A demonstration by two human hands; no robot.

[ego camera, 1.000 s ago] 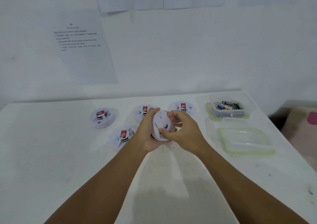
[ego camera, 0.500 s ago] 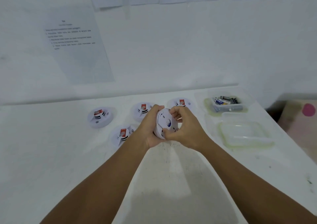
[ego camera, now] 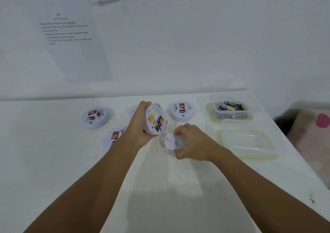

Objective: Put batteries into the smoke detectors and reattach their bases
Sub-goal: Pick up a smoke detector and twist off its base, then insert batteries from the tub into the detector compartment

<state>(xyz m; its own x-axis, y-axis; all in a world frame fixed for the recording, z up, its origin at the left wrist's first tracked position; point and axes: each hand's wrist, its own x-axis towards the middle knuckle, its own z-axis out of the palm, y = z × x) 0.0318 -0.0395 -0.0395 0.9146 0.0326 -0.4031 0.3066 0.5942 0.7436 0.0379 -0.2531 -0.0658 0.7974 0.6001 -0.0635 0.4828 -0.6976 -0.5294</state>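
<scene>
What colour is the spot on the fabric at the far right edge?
Pink, on the beige fabric; the spot shows in the head view.

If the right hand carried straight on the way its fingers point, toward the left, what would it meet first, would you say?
Most likely the left hand holding the opened smoke detector; the right hand carries the detached base, which would probably touch first, though depth is unclear.

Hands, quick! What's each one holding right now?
Left hand: grips the round white plastic smoke detector, underside showing.
Right hand: holds the round white plastic base.
</scene>
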